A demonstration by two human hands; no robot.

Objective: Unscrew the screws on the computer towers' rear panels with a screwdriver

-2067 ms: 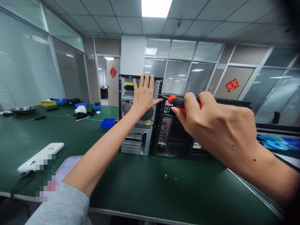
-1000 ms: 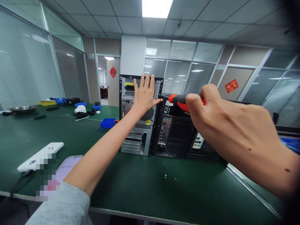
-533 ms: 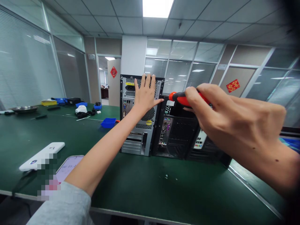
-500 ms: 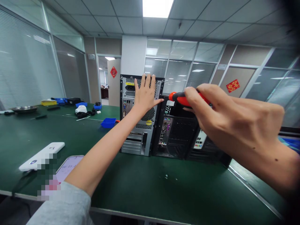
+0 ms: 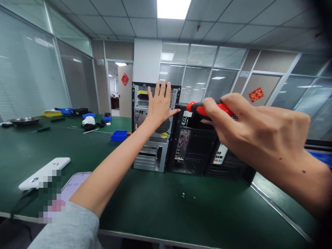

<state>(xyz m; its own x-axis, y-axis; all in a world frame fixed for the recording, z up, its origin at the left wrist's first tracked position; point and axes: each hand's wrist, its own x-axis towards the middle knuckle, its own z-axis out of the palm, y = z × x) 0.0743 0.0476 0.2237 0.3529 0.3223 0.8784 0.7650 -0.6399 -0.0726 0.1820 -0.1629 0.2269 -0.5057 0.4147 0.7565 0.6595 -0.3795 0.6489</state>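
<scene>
My left hand (image 5: 159, 103) lies with its fingers spread against the upper back panel of a grey computer case (image 5: 138, 138), beside its power socket. In my right hand (image 5: 249, 121) is a red-and-black screwdriver (image 5: 199, 108), gripped by the handle, its orange end facing left. The screwdriver's shaft cannot be made out. Behind that hand stands a black computer case (image 5: 198, 148), touching or nearly touching the grey one. Its rear ports show, while my right hand covers some of its upper part.
A blue tray (image 5: 119, 136) sits left of the cases. Nearer on the green table (image 5: 145, 204) lie a white power bank (image 5: 48, 173) with a cable and a phone (image 5: 76, 183). Tiny bits (image 5: 183, 194) lie before the cases. A metal dish (image 5: 24, 120) is at far left.
The view has shifted very slightly. Both hands keep nearly the same places, the left on the grey case and the right around the screwdriver.
</scene>
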